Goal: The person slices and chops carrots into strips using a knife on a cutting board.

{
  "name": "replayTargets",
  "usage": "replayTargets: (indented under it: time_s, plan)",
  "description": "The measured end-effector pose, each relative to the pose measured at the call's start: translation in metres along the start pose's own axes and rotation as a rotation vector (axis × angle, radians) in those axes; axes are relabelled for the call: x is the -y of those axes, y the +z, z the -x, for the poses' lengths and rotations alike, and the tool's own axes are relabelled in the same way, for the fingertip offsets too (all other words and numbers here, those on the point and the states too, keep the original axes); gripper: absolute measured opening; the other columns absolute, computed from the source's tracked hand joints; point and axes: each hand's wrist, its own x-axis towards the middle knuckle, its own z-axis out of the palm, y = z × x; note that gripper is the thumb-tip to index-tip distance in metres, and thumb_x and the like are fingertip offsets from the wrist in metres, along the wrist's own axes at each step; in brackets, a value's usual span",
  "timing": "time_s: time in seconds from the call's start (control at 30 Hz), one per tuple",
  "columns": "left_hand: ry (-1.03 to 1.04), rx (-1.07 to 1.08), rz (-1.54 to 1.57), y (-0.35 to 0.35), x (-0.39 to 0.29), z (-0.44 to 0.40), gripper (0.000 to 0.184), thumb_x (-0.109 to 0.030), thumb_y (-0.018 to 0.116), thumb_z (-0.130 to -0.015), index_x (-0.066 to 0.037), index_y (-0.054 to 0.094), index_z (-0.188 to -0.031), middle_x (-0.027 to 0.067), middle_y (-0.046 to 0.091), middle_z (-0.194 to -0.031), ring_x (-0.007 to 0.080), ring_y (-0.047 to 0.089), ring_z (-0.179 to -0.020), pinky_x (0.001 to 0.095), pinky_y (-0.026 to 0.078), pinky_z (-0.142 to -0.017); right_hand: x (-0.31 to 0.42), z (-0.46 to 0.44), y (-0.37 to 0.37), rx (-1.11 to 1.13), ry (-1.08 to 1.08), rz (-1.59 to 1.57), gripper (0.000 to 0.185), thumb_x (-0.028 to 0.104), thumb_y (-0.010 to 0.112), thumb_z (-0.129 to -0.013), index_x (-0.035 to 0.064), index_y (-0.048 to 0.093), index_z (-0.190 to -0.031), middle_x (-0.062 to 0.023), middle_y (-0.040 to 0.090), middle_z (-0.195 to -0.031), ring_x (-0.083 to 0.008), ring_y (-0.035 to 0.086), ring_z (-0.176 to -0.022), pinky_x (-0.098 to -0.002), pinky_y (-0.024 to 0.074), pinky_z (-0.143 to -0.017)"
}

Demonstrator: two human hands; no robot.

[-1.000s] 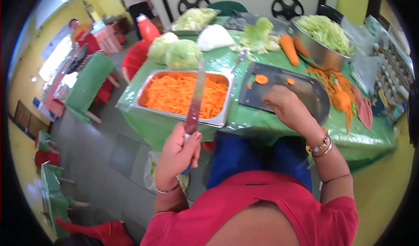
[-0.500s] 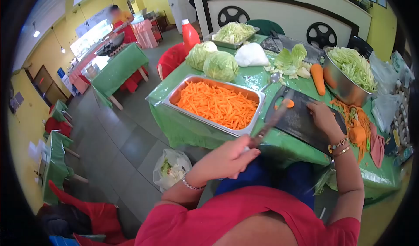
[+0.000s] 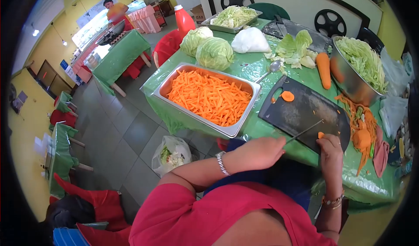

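Observation:
My left hand [image 3: 264,153] is closed around the handle of a knife [image 3: 305,131], whose thin blade reaches over a dark cutting board [image 3: 283,115]. Near the board's front right edge, my right hand [image 3: 330,149] pinches a small carrot piece [image 3: 321,135] against the surface, fingers curled. The blade tip lies just up and left of that piece, apart from it. A round carrot slice [image 3: 287,96] sits at the board's far left by the handle hole. Small orange bits are scattered on the board.
Left of the board stands a metal pan [image 3: 248,108] of carrot strips, with a spoon [image 3: 274,66] behind. Whole cabbages [image 3: 214,53], a carrot [image 3: 323,70], a steel bowl [image 3: 351,82] of shredded cabbage and carrot peelings [image 3: 362,119] surround it. Another person [image 3: 117,11] stands far back.
The knife has swung from pointing up and away to lying low over the board. My right hand has drawn back to the board's near edge and now pinches a carrot piece.

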Motion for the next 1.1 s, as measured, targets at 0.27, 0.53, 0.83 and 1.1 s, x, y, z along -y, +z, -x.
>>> replayTargets:
  time_s: [0.27, 0.53, 0.83, 1.1]
  plan:
    - [-0.125, 0.032, -0.121, -0.009, -0.007, -0.031, 0.027, -0.023, 0.054, -0.100, 0.002, 0.044, -0.101, 0.0224, 0.062, -0.070, 0.0450, 0.064, -0.070, 0.0544, 0.050, -0.063, 0.004, -0.015, 0.019, -0.080, 0.146, 0.119, 0.021, -0.004, 0.067, -0.081, -0.0038, 0.065, -0.102, -0.0160, 0.061, -0.103, -0.0348, 0.057, -0.099, -0.0426, 0.0467, -0.089]
    - [-0.073, 0.024, -0.129, -0.005, -0.007, -0.037, 0.027, -0.023, 0.055, -0.100, 0.002, 0.045, -0.100, 0.0222, 0.062, -0.070, 0.0456, 0.063, -0.068, 0.0546, 0.049, -0.061, -0.007, -0.018, 0.022, -0.146, 0.228, 0.120, 0.014, -0.003, 0.064, -0.084, -0.0021, 0.063, -0.097, -0.0163, 0.059, -0.098, -0.0367, 0.055, -0.094, -0.0457, 0.0454, -0.085]
    - [-0.150, 0.038, -0.153, -0.019, 0.001, -0.038, 0.030, -0.027, 0.055, -0.100, 0.001, 0.044, -0.100, 0.0229, 0.062, -0.073, 0.0456, 0.063, -0.071, 0.0535, 0.049, -0.063, -0.002, -0.010, 0.023, -0.171, 0.092, -0.026, 0.015, -0.005, 0.061, -0.085, -0.0044, 0.064, -0.100, -0.0178, 0.061, -0.109, -0.0372, 0.057, -0.103, -0.0445, 0.0464, -0.092]
    - [-0.162, -0.004, -0.139, -0.004, 0.003, -0.037, 0.031, -0.029, 0.054, -0.101, 0.000, 0.044, -0.099, 0.0235, 0.062, -0.072, 0.0450, 0.064, -0.070, 0.0532, 0.050, -0.063, 0.001, -0.006, 0.021, -0.179, 0.109, 0.100, 0.017, -0.004, 0.062, -0.084, -0.0016, 0.065, -0.101, -0.0148, 0.059, -0.103, -0.0343, 0.057, -0.099, -0.0454, 0.0455, -0.093]
